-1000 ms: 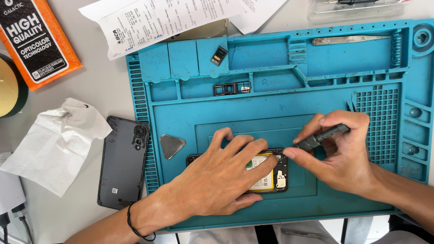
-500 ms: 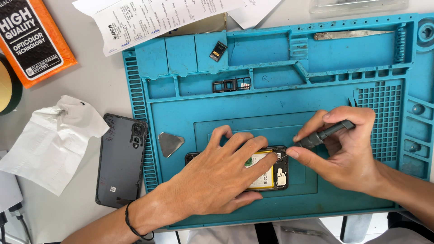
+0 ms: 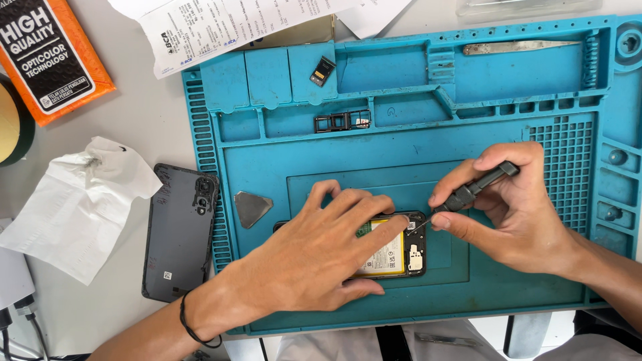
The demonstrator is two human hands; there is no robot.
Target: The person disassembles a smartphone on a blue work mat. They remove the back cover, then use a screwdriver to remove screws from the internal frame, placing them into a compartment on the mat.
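The left hand (image 3: 314, 257) lies palm-down and flat on the opened phone (image 3: 401, 251), fingers spread, forefinger stretched to the phone's upper right corner; its forearm runs off toward the lower left, a dark band at the wrist; the right hand (image 3: 515, 207), just right of the phone, pinches a black tool (image 3: 476, 188) in a thumb-and-forefinger grip, tip at that same corner.

Both forearms are bare, and a thin black band (image 3: 194, 327) circles the left wrist.

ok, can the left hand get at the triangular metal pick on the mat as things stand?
Probably yes. The left hand lies flat on the opened phone, and the triangular pick sits uncovered on the blue mat just beside its thumb side. It would have to let go of the phone.
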